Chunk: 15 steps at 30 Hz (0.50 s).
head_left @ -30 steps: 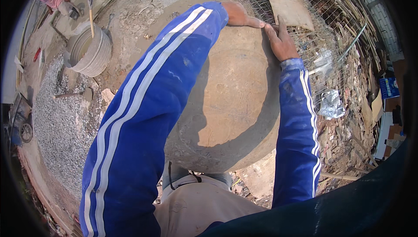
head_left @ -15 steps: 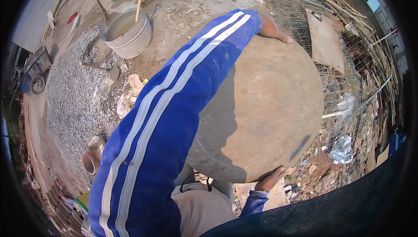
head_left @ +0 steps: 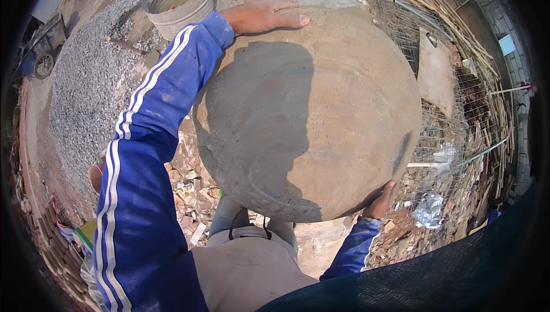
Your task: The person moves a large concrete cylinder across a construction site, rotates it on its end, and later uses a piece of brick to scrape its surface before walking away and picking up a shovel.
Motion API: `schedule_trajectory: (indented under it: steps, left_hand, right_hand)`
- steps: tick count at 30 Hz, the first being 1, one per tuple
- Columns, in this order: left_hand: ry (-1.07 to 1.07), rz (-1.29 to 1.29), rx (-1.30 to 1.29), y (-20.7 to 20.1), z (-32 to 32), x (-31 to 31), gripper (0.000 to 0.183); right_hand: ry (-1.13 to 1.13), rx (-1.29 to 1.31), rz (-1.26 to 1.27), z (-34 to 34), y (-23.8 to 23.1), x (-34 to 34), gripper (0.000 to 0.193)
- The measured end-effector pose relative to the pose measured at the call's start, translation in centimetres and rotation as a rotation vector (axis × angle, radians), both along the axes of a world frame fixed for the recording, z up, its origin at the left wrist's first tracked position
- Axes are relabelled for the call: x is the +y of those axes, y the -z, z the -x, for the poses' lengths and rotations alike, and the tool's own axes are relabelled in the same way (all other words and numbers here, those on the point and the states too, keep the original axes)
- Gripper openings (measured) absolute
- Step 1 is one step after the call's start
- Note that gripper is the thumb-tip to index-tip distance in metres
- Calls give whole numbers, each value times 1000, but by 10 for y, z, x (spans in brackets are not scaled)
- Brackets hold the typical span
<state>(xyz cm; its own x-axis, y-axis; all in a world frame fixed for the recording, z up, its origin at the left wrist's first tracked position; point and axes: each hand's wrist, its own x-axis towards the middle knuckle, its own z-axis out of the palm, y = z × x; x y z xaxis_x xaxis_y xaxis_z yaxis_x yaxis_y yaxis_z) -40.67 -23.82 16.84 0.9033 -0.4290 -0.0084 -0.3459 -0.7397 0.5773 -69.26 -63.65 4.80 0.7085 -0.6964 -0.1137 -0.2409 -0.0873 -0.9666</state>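
Note:
A large round slab [head_left: 355, 123], grey-brown with a smooth, dusty top, fills the middle of the view just in front of my body. Along its far left rim lies my left hand [head_left: 260, 17], thumb over the top and the other fingers partly hidden at the edge. My right hand [head_left: 381, 202] holds the near right rim, its fingers mostly out of sight beside the slab. A dark smudge [head_left: 402, 150] marks the top near the right rim. What supports the slab underneath is hidden.
A grey tub [head_left: 186, 11] holding liquid and a wooden handle stands beyond my left arm. Left lie a gravel heap [head_left: 94, 94] and a wheelbarrow [head_left: 40, 54]. A wire-mesh stack with a flat board [head_left: 435, 74], bamboo poles and rubble lies right.
My left hand has moved from the far right of the rim to its far left. My right hand and the dark smudge have shifted farther from my body. My view has shifted too.

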Motion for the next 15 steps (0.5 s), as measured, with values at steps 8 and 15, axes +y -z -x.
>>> schedule_trajectory:
  steps: [8,15]
  left_hand:
    - [-286,387,20,23,112,116,82]
    - [-679,982,-98,88,284,127,82]
  right_hand:
    - [-327,-78,275,-102,-43,10,50]
    - [-930,-185,563,-258,-120,108,46]
